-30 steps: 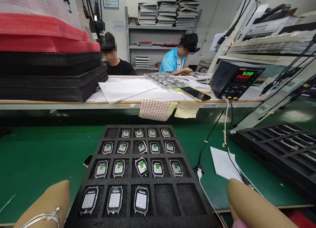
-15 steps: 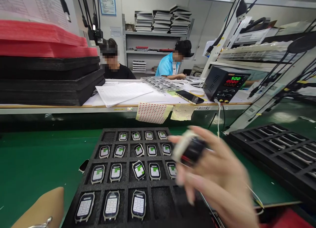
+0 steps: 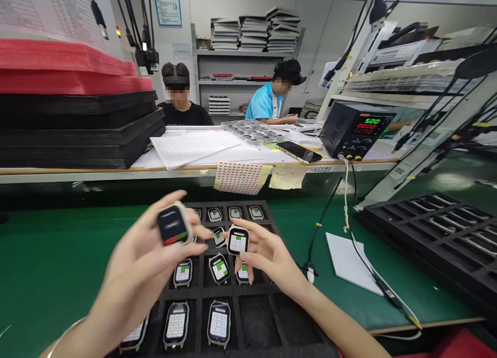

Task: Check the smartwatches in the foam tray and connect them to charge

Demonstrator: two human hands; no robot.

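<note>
My left hand [image 3: 140, 259] grips a strapless smartwatch [image 3: 172, 224] between thumb and fingers. Its screen is dark, with a red and green band at the lower edge. Pinched in my right hand [image 3: 267, 252] is a second smartwatch [image 3: 238, 240], whose screen shows a white grid with a green patch. Both hands are above a black foam tray [image 3: 256, 322]. Rows of similar lit watches lie in its compartments, among them one watch [image 3: 218, 322] in the near row. My hands and forearms hide part of the tray.
A second black tray [image 3: 411, 239] with metal-edged parts lies at right. Cables and a white pad [image 3: 349, 262] lie between the trays. Behind are a shelf with a power supply [image 3: 355, 130], a phone [image 3: 298, 151], papers [image 3: 194, 147] and stacked foam trays [image 3: 77, 125]. Two people sit beyond.
The dark-screen watch has passed from my right hand to my left, which has come up over the tray. My right hand has moved left and now holds another watch.
</note>
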